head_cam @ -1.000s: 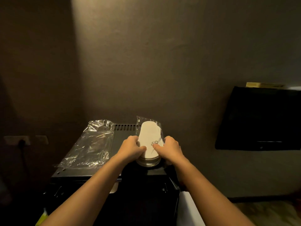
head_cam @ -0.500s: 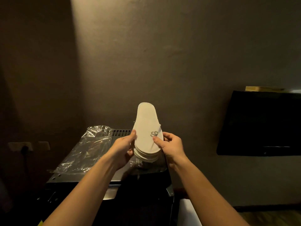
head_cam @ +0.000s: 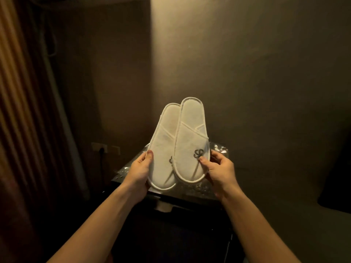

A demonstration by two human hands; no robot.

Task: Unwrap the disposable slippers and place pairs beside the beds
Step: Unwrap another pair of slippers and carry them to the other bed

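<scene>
Two white disposable slippers with a dark embroidered logo are held up in front of me, out of their wrapper. My left hand (head_cam: 139, 170) grips the left slipper (head_cam: 164, 147) at its lower edge. My right hand (head_cam: 218, 170) pinches the right slipper (head_cam: 190, 141), which overlaps the left one. Both slippers stand nearly upright, above a dark cabinet top (head_cam: 125, 175). Clear plastic wrappers (head_cam: 218, 149) lie crumpled on that top, behind and below the slippers.
A curtain (head_cam: 22, 111) hangs at the left. A wall socket with a plugged cable (head_cam: 99, 148) sits low on the wall beside the cabinet. A plain wall rises behind. A dark shape (head_cam: 336, 183) shows at the right edge.
The stacked slippers were lifted off the cabinet and fanned apart into two, one in each hand. My view has turned left, so the curtain shows and the wall screen has left the frame.
</scene>
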